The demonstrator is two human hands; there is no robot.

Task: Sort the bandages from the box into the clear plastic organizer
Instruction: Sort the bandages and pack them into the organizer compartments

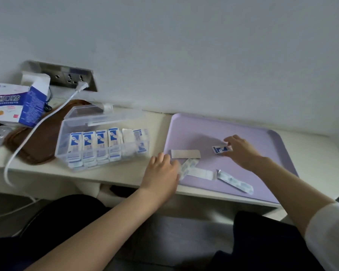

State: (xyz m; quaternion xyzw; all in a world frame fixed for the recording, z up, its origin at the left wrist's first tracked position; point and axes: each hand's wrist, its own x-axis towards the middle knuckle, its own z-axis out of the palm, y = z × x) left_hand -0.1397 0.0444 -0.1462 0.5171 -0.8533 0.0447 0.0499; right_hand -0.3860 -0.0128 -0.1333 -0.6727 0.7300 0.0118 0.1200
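Observation:
A clear plastic organizer (104, 122) with its lid up stands on the cream table, and several compartments hold upright bandages (101, 143). On the purple tray (262, 137) lie loose bandages: a white one (185, 153), a long wrapped one (235, 180) and another (202, 174). My right hand (241, 151) pinches a blue-and-white bandage (220, 149) lying on the tray. My left hand (161, 173) rests at the tray's left edge and holds a bandage (189, 166) at its fingertips. The open bandage box (18, 102) sits at the far left.
A wall socket panel (70, 77) with a white cable (33, 132) plugged in lies behind the organizer. A brown mat (41, 141) lies under the organizer's left side. The table's front edge runs just below my hands, with my dark-clothed legs beneath.

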